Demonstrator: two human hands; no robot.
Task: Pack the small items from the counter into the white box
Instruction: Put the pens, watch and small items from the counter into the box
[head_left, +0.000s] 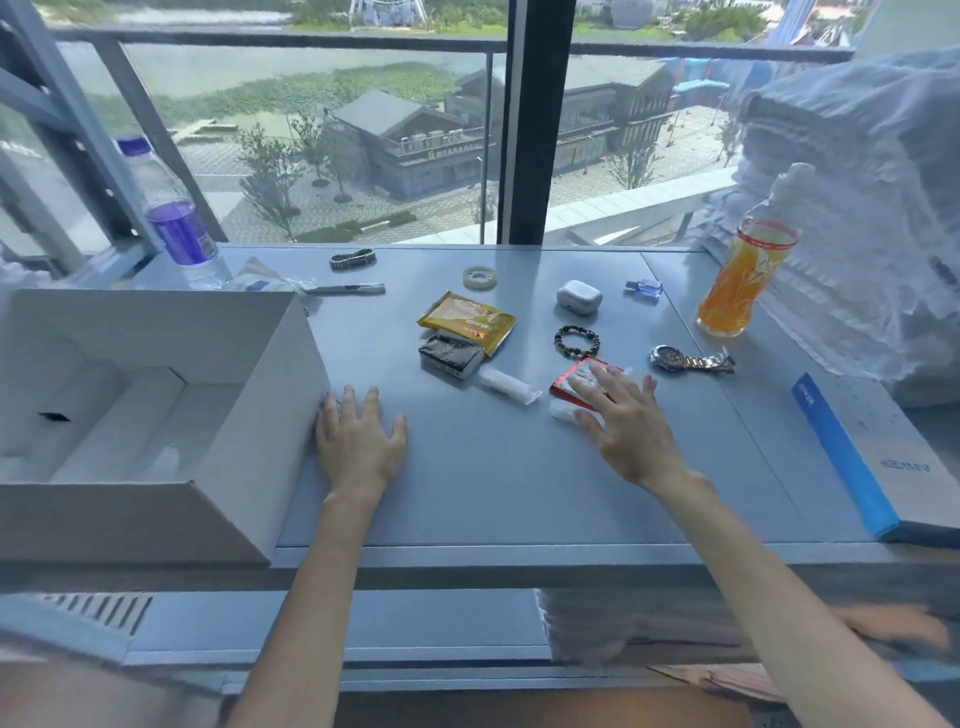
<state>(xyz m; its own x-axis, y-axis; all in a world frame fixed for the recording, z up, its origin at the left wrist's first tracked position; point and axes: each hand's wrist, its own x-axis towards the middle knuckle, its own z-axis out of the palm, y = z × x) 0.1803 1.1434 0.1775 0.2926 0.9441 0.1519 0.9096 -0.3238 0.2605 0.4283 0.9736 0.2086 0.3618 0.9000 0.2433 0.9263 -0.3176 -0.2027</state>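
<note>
Fingers of the right hand lie spread on the red packet; left hand flat beside the white box.

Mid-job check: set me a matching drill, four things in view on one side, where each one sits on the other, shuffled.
Things:
1. wristwatch
2. tape roll
3. red packet
4. white box

Places:
a. under the fingers of the right hand
b. just left of the left hand
c. left of the earbud case
d. right of the bead bracelet

Pairs: 1-d, 2-c, 3-a, 4-b.
</note>
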